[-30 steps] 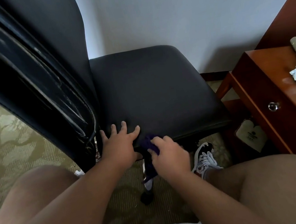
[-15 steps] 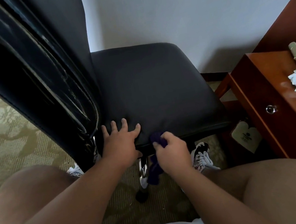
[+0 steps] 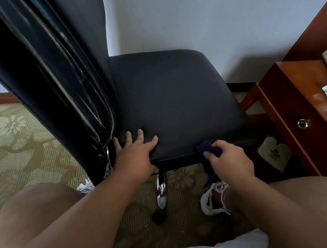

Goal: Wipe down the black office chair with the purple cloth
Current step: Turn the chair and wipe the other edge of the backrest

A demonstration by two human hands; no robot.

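Step in hand, by judgement: wiping front of chair (image 3: 174, 92) along seat edge (image 3: 176, 155).

Cloth (image 3: 205, 148) bunched in right hand (image 3: 230, 160), fingers curled round it, wad pressed against the edge. Loose tail hanging below grip, toward shoe (image 3: 215, 199).

Left hand (image 3: 135, 156) well to left of grip: fingers spread flat on seat corner beside backrest (image 3: 42, 68), thumb below the edge. Probably bracing.

To do well:
- Run wad along the seam away from left hand, toward corner nearest desk (image 3: 318, 120), then back.
- Press firmly into the seam, where dirt likely gathers.
- Gather tail up into grip; otherwise liable to drag on carpet (image 3: 10, 137) or snag leg (image 3: 161, 188) below.
- Brace hard with left hand; likely to roll or swivel under sideways push.

Seat top beyond grip: wiped or not, cannot tell.
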